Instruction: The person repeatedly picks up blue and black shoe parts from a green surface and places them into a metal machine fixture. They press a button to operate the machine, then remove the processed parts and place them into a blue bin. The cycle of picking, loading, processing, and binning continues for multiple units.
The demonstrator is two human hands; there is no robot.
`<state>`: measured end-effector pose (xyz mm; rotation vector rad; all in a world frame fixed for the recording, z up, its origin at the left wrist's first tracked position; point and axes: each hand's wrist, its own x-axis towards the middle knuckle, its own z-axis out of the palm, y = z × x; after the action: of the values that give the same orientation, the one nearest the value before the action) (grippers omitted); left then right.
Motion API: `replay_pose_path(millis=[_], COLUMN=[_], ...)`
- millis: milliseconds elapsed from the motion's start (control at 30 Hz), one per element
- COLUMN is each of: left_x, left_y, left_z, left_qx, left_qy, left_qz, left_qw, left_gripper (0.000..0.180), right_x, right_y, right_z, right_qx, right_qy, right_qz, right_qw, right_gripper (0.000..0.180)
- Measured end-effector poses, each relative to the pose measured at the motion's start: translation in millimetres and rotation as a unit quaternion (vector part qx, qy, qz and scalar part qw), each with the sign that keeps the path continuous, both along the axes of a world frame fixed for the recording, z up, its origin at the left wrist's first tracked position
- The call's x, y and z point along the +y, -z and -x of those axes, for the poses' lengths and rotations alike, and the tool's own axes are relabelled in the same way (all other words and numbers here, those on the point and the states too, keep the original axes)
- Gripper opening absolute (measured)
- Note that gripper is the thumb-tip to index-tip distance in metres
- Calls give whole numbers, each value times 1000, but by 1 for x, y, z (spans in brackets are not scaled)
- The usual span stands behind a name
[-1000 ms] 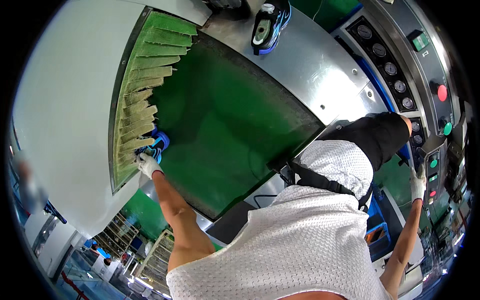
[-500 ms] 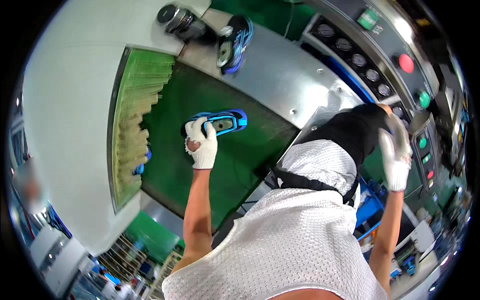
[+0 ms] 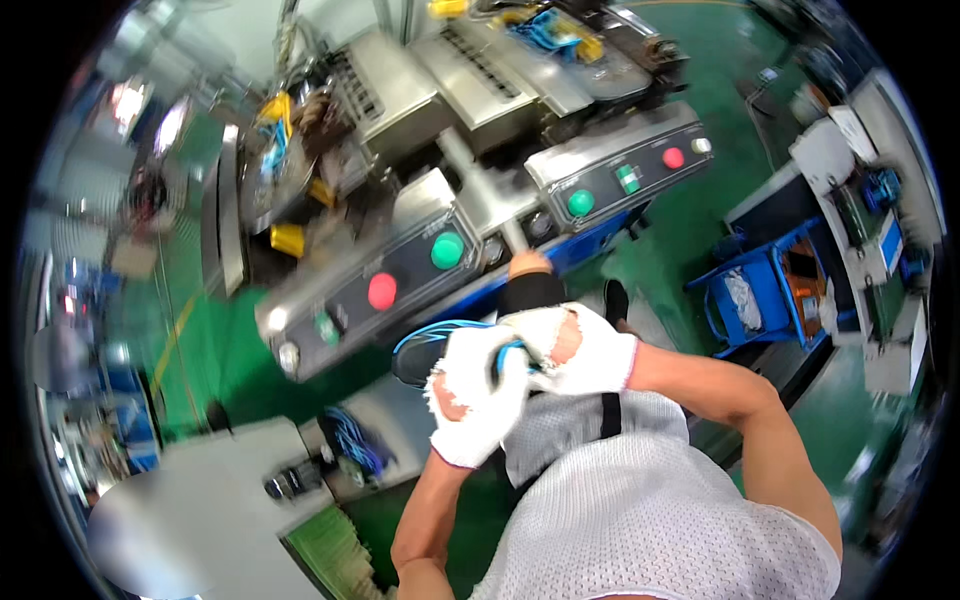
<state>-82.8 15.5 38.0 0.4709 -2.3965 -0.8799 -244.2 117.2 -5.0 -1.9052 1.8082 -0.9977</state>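
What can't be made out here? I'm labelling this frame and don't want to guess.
Head view only:
- Shoe: only its black and blue end shows; the gloved left hand and right hand cover the rest.
- Grip: the worn white gloves overlap, so which fingers press the shoe is unclear.
- Second shoe on the grey table: motion-blurred and small.
- Blue bin: contents too small to identify.

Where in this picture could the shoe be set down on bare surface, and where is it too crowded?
Both hands, left hand and right hand, hold the black and blue shoe. Bare room: the grey tabletop lower left, beside another shoe. Crowded: the control panel with its buttons, and the machine behind it.
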Motion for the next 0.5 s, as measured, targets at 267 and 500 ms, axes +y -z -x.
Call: replay_pose_path(millis=[267,500], left_x=[-38,-199], left_y=[-63,-3], left_z=[256,496], left_qx=[71,-60], left_qy=[137,-53], left_qz=[159,38], left_qw=[975,996], left_gripper=[64,69], right_x=[157,213], right_y=[13,79], right_z=[90,118], right_qx=[-429,-502], right_qy=[396,491], right_qz=[-98,-34], right_qw=[806,711], right_gripper=[65,72])
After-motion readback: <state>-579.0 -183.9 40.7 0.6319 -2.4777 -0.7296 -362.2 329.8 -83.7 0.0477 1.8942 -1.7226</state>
